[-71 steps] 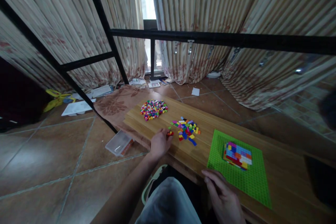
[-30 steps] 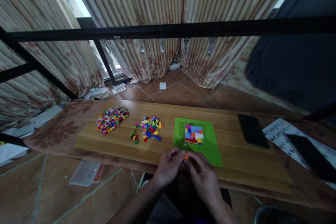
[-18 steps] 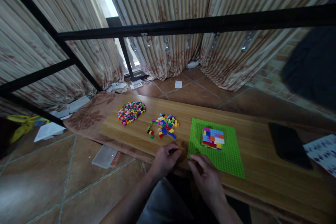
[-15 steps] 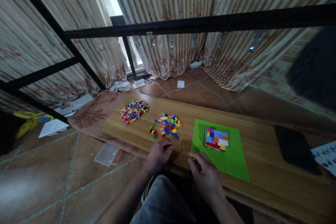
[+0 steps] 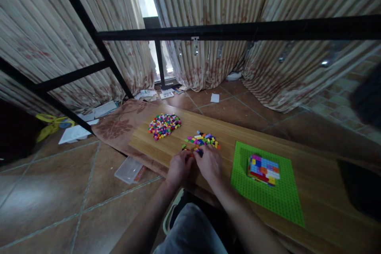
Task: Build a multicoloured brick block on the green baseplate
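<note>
My left hand (image 5: 180,167) is closed in a pinch at the front edge of the wooden table (image 5: 226,127), on something too small to make out. Close beside it, my right hand (image 5: 209,162) has its fingers bent together at the near side of a loose pile of toy bricks (image 5: 203,139), which it partly covers; what it grips is hidden. A larger heap of small bricks (image 5: 164,124) lies further left. To the right, a block of joined colourful bricks (image 5: 264,170) sits on a green baseplate (image 5: 247,192).
A dark flat object (image 5: 357,186) lies at the table's right end. On the floor to the left is a clear plastic box (image 5: 128,170). Black metal bars (image 5: 208,31) cross in front of the curtains, and a brown cloth (image 5: 119,123) covers the table's left end.
My right hand has moved left from beside the green baseplate to the loose pile, next to my left hand. The view has shifted, so the table's things appear further right.
</note>
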`<state>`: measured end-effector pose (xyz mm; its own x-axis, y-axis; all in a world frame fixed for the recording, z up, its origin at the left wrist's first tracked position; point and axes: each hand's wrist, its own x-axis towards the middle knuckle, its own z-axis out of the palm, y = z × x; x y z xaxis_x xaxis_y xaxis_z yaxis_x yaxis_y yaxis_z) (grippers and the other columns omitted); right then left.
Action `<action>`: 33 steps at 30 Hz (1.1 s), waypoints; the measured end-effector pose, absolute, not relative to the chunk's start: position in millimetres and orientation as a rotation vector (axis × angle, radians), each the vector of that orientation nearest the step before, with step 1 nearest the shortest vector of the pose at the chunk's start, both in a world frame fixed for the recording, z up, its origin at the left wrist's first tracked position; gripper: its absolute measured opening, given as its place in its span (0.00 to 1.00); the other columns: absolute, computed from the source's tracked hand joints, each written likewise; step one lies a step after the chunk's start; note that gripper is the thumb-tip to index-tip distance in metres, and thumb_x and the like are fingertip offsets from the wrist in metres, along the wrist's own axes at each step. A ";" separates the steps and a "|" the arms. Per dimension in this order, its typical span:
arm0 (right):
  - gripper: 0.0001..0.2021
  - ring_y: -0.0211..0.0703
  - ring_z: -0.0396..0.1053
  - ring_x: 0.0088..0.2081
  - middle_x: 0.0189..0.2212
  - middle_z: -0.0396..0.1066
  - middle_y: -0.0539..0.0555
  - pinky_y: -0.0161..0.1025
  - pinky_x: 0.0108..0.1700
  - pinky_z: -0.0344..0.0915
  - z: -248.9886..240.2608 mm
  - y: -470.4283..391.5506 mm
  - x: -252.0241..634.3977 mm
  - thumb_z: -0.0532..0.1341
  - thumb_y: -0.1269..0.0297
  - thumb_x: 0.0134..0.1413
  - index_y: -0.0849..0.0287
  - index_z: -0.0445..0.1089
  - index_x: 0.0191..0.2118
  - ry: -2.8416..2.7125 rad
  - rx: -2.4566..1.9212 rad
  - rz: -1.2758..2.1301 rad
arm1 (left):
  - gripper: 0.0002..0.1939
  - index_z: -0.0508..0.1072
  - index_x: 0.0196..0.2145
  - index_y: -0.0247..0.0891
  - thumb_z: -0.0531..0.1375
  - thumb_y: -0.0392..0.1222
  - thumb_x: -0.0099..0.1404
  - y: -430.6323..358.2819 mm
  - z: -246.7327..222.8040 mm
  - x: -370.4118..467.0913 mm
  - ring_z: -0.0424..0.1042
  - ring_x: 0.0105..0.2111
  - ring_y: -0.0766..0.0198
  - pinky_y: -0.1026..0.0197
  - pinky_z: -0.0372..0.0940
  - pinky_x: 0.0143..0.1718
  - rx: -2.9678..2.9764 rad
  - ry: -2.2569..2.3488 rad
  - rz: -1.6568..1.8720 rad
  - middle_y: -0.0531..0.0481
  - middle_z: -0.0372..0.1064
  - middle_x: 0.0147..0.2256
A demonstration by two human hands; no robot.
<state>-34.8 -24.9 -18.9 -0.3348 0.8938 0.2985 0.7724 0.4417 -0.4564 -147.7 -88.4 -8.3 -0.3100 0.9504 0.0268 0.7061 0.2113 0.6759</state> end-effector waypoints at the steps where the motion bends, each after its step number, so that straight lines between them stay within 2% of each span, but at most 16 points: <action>1: 0.07 0.50 0.69 0.37 0.33 0.72 0.59 0.42 0.39 0.63 -20.2 -24.1 -38.4 0.60 0.62 0.55 0.58 0.73 0.35 -2.194 -1.415 0.285 | 0.07 0.75 0.35 0.39 0.57 0.36 0.62 -88.9 -8.8 -148.7 0.72 0.36 0.60 0.62 0.61 0.38 1.514 2.087 0.879 0.48 0.74 0.34; 5: 0.07 0.47 0.68 0.36 0.31 0.72 0.58 0.42 0.40 0.63 -22.6 -24.9 -39.0 0.58 0.65 0.57 0.57 0.72 0.31 -2.129 -1.373 0.295 | 0.08 0.75 0.37 0.39 0.56 0.37 0.62 -91.9 -11.7 -151.8 0.72 0.37 0.60 0.61 0.62 0.41 1.432 2.058 1.017 0.48 0.75 0.36; 8: 0.09 0.46 0.69 0.38 0.32 0.72 0.56 0.41 0.43 0.64 -18.4 -30.0 -28.1 0.58 0.61 0.58 0.57 0.73 0.34 -2.007 -1.231 0.528 | 0.09 0.76 0.38 0.39 0.57 0.41 0.62 -93.6 -12.9 -150.3 0.72 0.39 0.59 0.60 0.63 0.42 1.337 1.998 1.185 0.47 0.75 0.37; 13: 0.10 0.43 0.70 0.42 0.39 0.72 0.55 0.40 0.44 0.67 -5.8 -49.5 3.3 0.59 0.59 0.59 0.55 0.74 0.41 -1.706 -0.953 0.918 | 0.19 0.75 0.38 0.35 0.59 0.55 0.61 -92.9 3.9 -128.1 0.70 0.27 0.64 0.63 0.65 0.30 0.902 1.539 1.346 0.48 0.72 0.29; 16: 0.10 0.43 0.70 0.43 0.41 0.72 0.55 0.41 0.44 0.68 -0.2 -59.4 22.5 0.60 0.59 0.58 0.53 0.75 0.43 -1.646 -0.948 0.947 | 0.22 0.75 0.36 0.34 0.62 0.58 0.58 -92.3 23.4 -109.1 0.69 0.26 0.68 0.65 0.65 0.30 0.753 1.261 1.304 0.50 0.71 0.27; 20: 0.10 0.43 0.70 0.44 0.41 0.72 0.55 0.41 0.44 0.69 3.6 -63.7 43.1 0.59 0.59 0.59 0.53 0.75 0.43 -1.650 -0.984 0.886 | 0.21 0.75 0.35 0.34 0.65 0.56 0.55 -91.0 38.9 -92.0 0.69 0.26 0.70 0.67 0.66 0.30 0.750 1.186 1.263 0.51 0.71 0.28; 26: 0.09 0.46 0.69 0.47 0.43 0.72 0.56 0.45 0.50 0.67 7.7 -67.5 63.3 0.57 0.63 0.60 0.53 0.72 0.44 -1.871 -0.995 0.643 | 0.15 0.75 0.33 0.35 0.65 0.50 0.55 -90.0 40.0 -80.2 0.69 0.25 0.68 0.67 0.65 0.27 0.900 1.344 1.173 0.52 0.71 0.25; 30: 0.10 0.45 0.68 0.48 0.44 0.71 0.55 0.43 0.50 0.66 14.2 -71.9 68.6 0.57 0.64 0.61 0.54 0.69 0.47 -1.948 -0.954 0.638 | 0.14 0.74 0.33 0.35 0.65 0.48 0.55 -93.4 44.4 -74.3 0.68 0.25 0.68 0.66 0.66 0.27 0.886 1.318 1.186 0.52 0.71 0.27; 33: 0.09 0.45 0.69 0.45 0.42 0.72 0.55 0.42 0.47 0.67 17.7 -75.0 70.2 0.55 0.64 0.62 0.54 0.69 0.46 -1.980 -0.946 0.648 | 0.14 0.74 0.33 0.34 0.66 0.48 0.53 -95.5 46.6 -72.8 0.68 0.24 0.69 0.66 0.67 0.27 0.792 1.244 1.171 0.52 0.71 0.27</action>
